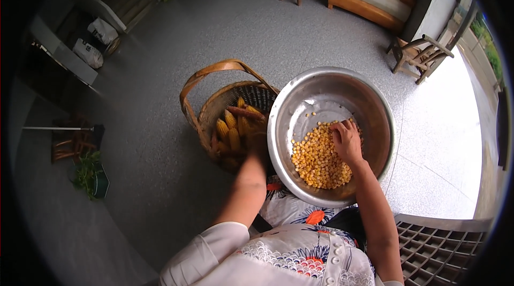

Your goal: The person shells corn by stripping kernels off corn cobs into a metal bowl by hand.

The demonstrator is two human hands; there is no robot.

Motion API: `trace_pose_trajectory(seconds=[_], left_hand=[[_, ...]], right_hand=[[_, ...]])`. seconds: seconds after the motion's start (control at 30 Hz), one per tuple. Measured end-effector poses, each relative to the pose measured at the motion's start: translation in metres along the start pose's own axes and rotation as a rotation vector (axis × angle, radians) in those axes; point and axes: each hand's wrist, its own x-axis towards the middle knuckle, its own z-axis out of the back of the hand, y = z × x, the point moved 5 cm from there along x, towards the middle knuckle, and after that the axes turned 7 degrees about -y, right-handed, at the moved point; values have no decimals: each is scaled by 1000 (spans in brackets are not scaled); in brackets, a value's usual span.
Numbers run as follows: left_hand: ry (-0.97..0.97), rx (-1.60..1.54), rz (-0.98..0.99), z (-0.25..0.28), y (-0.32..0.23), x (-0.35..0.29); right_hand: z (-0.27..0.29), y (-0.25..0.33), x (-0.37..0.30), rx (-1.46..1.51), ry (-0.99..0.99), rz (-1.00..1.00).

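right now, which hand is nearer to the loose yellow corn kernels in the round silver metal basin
Right. The right hand is inside the basin, at the kernels. The left hand, blurred, is outside it, to their left, by the brown woven basket.

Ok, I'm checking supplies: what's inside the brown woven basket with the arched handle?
The brown woven basket holds yellow corn cobs and a reddish cob. The blurred left hand hides the near right part; whatever lies beneath the top cobs is covered.
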Motion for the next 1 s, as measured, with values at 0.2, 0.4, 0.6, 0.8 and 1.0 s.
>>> trace_pose_trajectory(seconds=[0.2, 0.4, 0.6, 0.8, 1.0], left_hand=[[-68, -705, 100, 15, -16, -28], [-171, -1426, 198, 61, -23, -36], [-461, -1640, 336, 143, -43, -45], [-94, -1857, 236, 181, -50, -65], [165, -1907, 33, 213, -139, -112]], right_hand=[[2, -2, -3, -1, -24, 5], [2, -4, -2, -16, -17, 16], [1, -12, -2, -25, -23, -13], [-3, -7, -1, 3, -16, 11], [0, -5, -4, -96, -92, -23]])
